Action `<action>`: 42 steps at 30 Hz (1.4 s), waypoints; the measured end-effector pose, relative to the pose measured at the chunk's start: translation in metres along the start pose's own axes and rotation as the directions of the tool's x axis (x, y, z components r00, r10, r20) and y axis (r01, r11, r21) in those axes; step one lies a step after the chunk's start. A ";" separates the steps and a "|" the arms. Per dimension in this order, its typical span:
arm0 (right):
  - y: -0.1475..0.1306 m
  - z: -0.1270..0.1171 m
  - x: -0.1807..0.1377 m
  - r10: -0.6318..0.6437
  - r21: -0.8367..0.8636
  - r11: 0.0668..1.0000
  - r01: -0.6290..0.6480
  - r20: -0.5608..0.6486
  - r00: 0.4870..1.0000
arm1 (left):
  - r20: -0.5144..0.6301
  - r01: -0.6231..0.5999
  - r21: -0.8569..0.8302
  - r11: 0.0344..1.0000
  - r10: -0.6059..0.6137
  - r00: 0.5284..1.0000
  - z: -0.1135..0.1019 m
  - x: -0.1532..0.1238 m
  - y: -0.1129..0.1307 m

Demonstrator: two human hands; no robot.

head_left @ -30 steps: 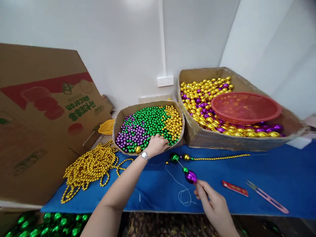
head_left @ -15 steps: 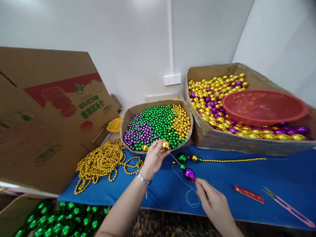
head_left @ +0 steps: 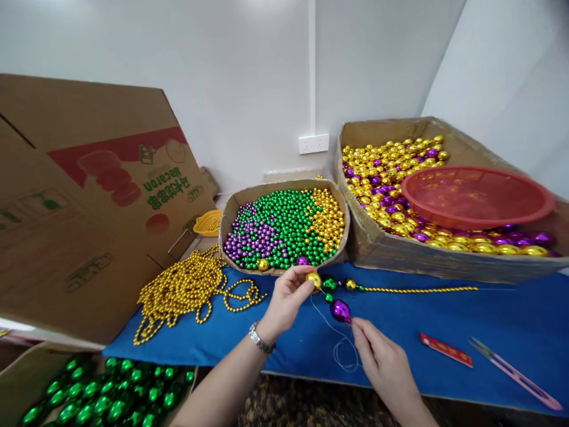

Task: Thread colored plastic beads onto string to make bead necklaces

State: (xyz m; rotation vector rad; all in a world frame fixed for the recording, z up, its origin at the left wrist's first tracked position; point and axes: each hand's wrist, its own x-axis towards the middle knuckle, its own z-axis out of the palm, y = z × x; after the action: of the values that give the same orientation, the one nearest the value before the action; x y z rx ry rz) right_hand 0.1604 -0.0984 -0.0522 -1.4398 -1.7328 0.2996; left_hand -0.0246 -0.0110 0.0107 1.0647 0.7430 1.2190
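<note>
Between the thumb and fingers of my left hand (head_left: 287,299) is a shiny gold bead (head_left: 313,281), in front of the box of small beads. My right hand (head_left: 384,362) pinches at the lower end of a large purple bead (head_left: 340,310); what exactly its fingertips hold there is hidden. A small green bead (head_left: 328,298) sits just above the purple one, near the gold bead. Behind them lie a large green bead (head_left: 329,283), another gold bead (head_left: 350,284) and a strand of gold beads (head_left: 418,289) on the blue cloth. Thin thread (head_left: 338,350) loops below.
A cardboard box (head_left: 284,271) holds small purple, green and gold beads. Right of it, a larger box (head_left: 427,264) bears a red basket (head_left: 478,224). Gold bead strands (head_left: 178,296) lie left. Pink-handled thread snips (head_left: 518,373) and a red packet (head_left: 446,350) lie right.
My left hand has moved right and down with the gold bead, bringing it close to the small green bead. My right hand has hardly moved.
</note>
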 end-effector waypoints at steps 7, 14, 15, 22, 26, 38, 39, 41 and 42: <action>-0.003 -0.003 -0.001 0.137 0.124 0.981 -0.151 0.111 0.984 | 0.065 0.081 -0.063 0.995 -0.077 0.995 0.000 -0.009 -0.008; 0.004 0.004 -0.005 0.232 0.297 0.909 -0.294 0.225 0.946 | 0.121 0.113 -0.033 0.993 -0.108 0.987 0.002 -0.006 -0.005; 0.005 0.005 -0.005 0.243 0.337 0.887 -0.316 0.240 0.940 | 0.137 0.108 -0.023 0.994 -0.104 0.985 0.003 -0.005 -0.004; 0.008 0.010 -0.001 0.385 0.628 0.615 -0.477 0.290 0.876 | 0.280 0.064 0.126 0.990 -0.098 0.955 0.007 0.015 0.000; 0.011 0.006 -0.001 0.436 0.771 0.448 -0.452 0.253 0.864 | 0.196 -0.157 0.649 0.744 0.036 0.980 -0.001 0.063 0.002; 0.017 -0.008 -0.002 0.547 0.859 0.292 -0.419 0.209 0.810 | 0.130 -0.183 0.811 0.556 0.134 0.982 -0.009 0.133 -0.011; 0.018 -0.006 -0.003 0.549 0.852 0.309 -0.423 0.203 0.811 | 0.123 -0.177 0.789 0.588 0.132 0.984 -0.009 0.124 -0.010; 0.019 -0.004 -0.006 0.551 0.831 0.347 -0.435 0.195 0.812 | 0.100 -0.142 0.674 0.725 0.101 0.990 -0.009 0.101 -0.008; 0.019 -0.002 -0.007 0.550 0.817 0.368 -0.444 0.193 0.812 | 0.081 -0.101 0.550 0.829 0.067 0.994 -0.009 0.088 -0.008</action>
State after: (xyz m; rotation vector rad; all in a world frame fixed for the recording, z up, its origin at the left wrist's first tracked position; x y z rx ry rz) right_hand 0.1752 -0.0992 -0.0662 -1.1241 -0.7288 1.1975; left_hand -0.0104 0.0765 0.0079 1.6192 1.0501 1.0592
